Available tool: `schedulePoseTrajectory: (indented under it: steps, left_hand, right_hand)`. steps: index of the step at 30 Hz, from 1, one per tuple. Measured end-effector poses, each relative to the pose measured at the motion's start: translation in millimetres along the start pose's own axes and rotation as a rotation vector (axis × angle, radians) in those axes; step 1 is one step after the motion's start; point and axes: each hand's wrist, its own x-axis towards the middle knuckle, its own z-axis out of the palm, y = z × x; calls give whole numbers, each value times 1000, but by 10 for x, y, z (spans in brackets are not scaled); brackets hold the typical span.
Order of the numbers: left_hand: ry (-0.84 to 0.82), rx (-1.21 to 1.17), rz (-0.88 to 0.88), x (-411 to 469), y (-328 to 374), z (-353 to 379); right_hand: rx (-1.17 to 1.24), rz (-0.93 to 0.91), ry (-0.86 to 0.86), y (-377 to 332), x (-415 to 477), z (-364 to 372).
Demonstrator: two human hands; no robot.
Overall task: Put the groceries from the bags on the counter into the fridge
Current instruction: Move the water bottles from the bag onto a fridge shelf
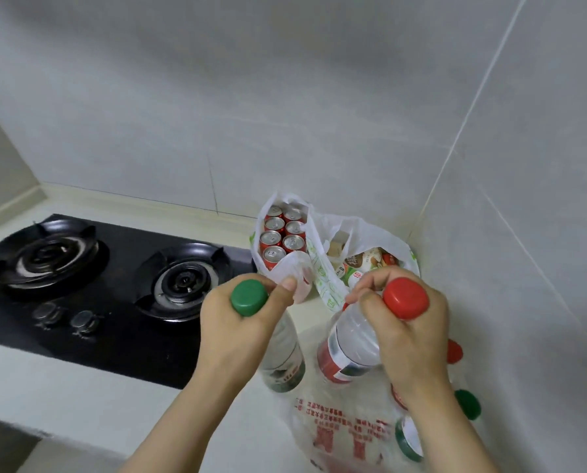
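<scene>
**Bottles in hand, fridge nowhere in view**

The left hand [237,322] curls round the neck of a clear plastic green-capped bottle [282,356]. The right hand [408,349] grips a red-capped bottle [350,349] above a crinkled printed bag [340,428] on the pale counter [80,387]. Both thumbs seem to pinch thin white bags [370,233]. Shiny red cans [280,238] are still bagged, so most work remains.

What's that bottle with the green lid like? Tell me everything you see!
The green-capped bottle is clear plastic with a round green cap and a label banded red and green low on its body. It is roughly upright beside the stove. The left hand grips its neck just under the cap. Whether its base touches the counter cannot be told.
</scene>
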Motion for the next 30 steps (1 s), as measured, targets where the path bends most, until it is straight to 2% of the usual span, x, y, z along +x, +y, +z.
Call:
schedulePoseTrajectory:
  steps: [6,13,26,30]
  left_hand:
    - [122,25,117,80,279,-638]
    - [188,135,223,145,501,-1611]
    - [507,324,329,-41,727,-3325]
    - [657,380,313,-158,768,-3714]
  right_hand:
    - [94,-89,-132,-521,187,497]
    - [212,-168,-293,-1082,202,1402]
    - [400,-270,-605,-1902,-182,3006]
    - [471,-303,-728,-2076,-278,3419]
